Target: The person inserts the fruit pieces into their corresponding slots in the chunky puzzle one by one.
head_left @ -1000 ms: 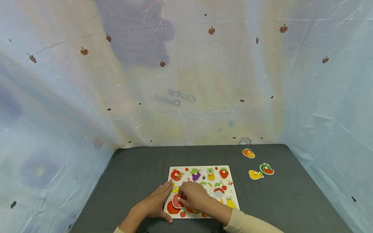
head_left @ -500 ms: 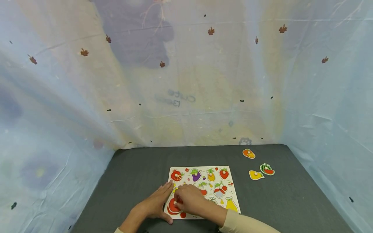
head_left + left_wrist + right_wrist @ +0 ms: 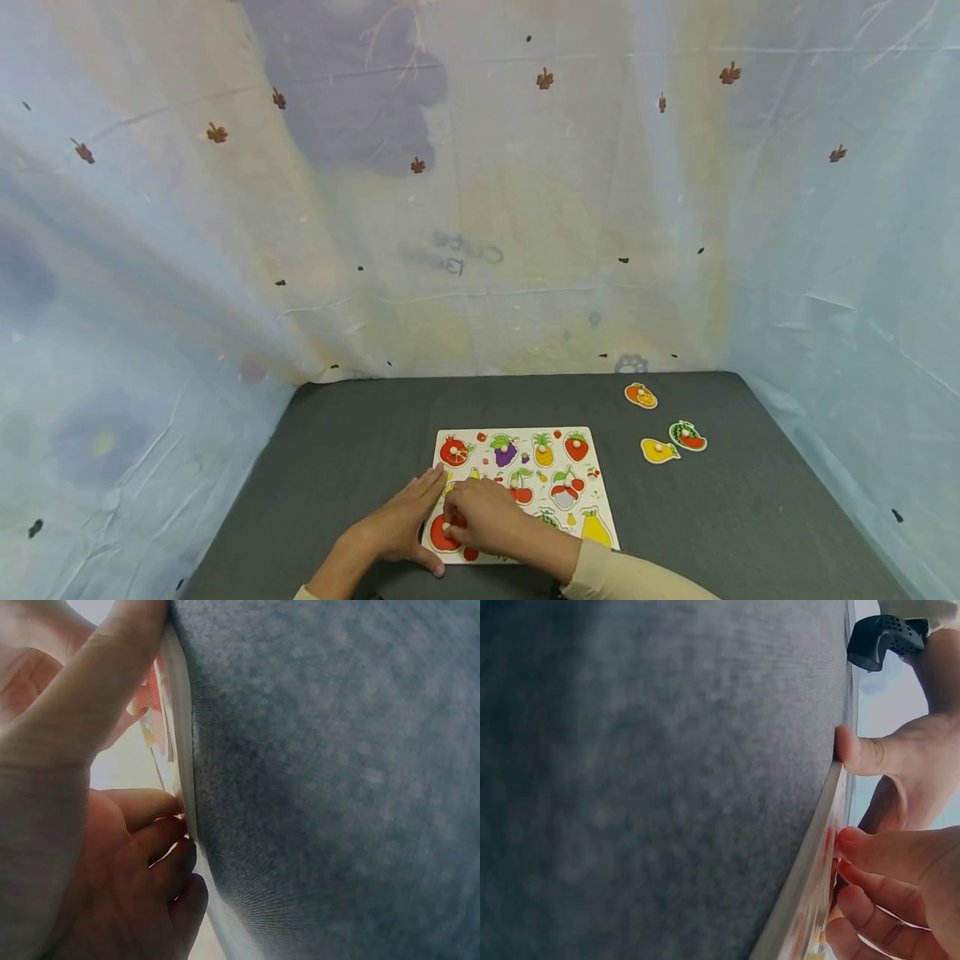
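R hand (image 3: 487, 515), pinching red pc (image 3: 441, 534), just shifted it L, so prob. near seated in board (image 3: 597, 493); L hand (image 3: 401, 517) spread along its edge.

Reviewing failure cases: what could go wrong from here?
The right hand, pinching the red piece, hides part of it; a poor fit could go unnoticed.
The left hand rests at one side of the board, so pressing could make it pivot.
The loose pear and watermelon lie close together; grabbing one may nudge the other.
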### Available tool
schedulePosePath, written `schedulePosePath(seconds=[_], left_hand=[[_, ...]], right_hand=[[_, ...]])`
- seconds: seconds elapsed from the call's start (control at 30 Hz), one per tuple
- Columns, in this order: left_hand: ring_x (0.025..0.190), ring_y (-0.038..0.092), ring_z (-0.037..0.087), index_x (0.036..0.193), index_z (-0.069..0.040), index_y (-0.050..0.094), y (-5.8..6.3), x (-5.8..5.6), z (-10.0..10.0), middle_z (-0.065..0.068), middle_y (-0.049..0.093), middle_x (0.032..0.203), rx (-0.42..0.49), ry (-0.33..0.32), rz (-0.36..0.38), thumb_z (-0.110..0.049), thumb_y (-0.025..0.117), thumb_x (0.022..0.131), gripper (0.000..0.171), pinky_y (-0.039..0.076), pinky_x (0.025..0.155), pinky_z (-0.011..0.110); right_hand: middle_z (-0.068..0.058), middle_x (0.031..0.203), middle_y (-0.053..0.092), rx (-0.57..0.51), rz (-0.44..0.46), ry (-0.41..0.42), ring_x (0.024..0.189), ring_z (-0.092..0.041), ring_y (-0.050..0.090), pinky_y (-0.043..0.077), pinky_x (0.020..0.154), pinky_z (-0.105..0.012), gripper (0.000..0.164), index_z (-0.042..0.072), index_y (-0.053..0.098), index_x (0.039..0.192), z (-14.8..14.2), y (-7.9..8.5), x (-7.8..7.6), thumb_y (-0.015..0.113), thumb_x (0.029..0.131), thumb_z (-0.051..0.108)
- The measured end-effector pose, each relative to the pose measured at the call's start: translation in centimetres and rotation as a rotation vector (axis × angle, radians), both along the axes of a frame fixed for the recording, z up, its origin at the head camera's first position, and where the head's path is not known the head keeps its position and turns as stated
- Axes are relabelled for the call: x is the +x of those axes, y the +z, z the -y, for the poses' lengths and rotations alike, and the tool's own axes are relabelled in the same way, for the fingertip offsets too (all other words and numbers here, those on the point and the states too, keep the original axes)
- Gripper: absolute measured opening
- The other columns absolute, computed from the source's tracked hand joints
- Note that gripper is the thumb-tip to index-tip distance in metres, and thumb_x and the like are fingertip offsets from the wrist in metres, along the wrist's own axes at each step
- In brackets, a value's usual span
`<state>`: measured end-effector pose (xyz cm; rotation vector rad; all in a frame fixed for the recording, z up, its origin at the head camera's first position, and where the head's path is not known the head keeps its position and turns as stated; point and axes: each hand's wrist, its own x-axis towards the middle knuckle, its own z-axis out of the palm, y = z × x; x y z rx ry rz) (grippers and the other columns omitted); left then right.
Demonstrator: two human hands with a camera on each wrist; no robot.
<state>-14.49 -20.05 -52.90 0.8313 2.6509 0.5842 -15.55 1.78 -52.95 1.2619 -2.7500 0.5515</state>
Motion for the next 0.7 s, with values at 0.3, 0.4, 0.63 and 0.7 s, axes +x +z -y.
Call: schedulePosePath(seconds=[0.3,0.4,0.63,0.7], left_hand=[[0.163,0.021,0.04,0.167,0.005,0.027,0.09,0.07,-0.01,0.022,0.024,0.175,-0.005,0.004,0.0,-0.057,0.098,0.068,0.136,0.022,0.129,0.062],[0.163,0.021,0.04,0.167,0.005,0.026,0.17,0.07,-0.03,0.022,0.024,0.175,-0.006,0.004,0.005,-0.057,0.098,0.069,0.136,0.022,0.129,0.062],[0.163,0.022,0.041,0.167,0.006,0.026,0.24,0.13,-0.06,0.023,0.024,0.175,-0.001,-0.004,-0.012,-0.057,0.098,0.068,0.137,0.023,0.129,0.062],[0.163,0.021,0.041,0.167,0.006,0.026,0.23,0.16,-0.07,0.024,0.024,0.175,-0.001,-0.003,-0.009,-0.057,0.098,0.068,0.138,0.023,0.129,0.062]], right_hand=[[0.019,0.076,0.051,0.033,0.015,-0.011,0.071,0.004,0.042,0.037,0.068,-0.016,0.02,0.029,0.071,0.084,0.18,0.27,0.09,0.089,0.089,0.033],[0.018,0.078,0.049,0.034,0.028,-0.017,0.072,0.003,0.042,0.037,0.066,-0.016,0.019,0.029,0.071,0.085,0.18,0.25,-0.03,0.089,0.089,0.034],[0.017,0.083,0.05,0.035,0.077,-0.032,0.073,0.002,0.042,0.038,0.063,-0.014,0.018,0.027,0.072,0.089,-0.05,0.51,0.14,0.089,0.09,0.034],[0.017,0.083,0.05,0.036,0.082,-0.03,0.073,0.002,0.043,0.039,0.063,-0.014,0.018,0.027,0.073,0.09,-0.13,0.56,0.21,0.089,0.09,0.034]])
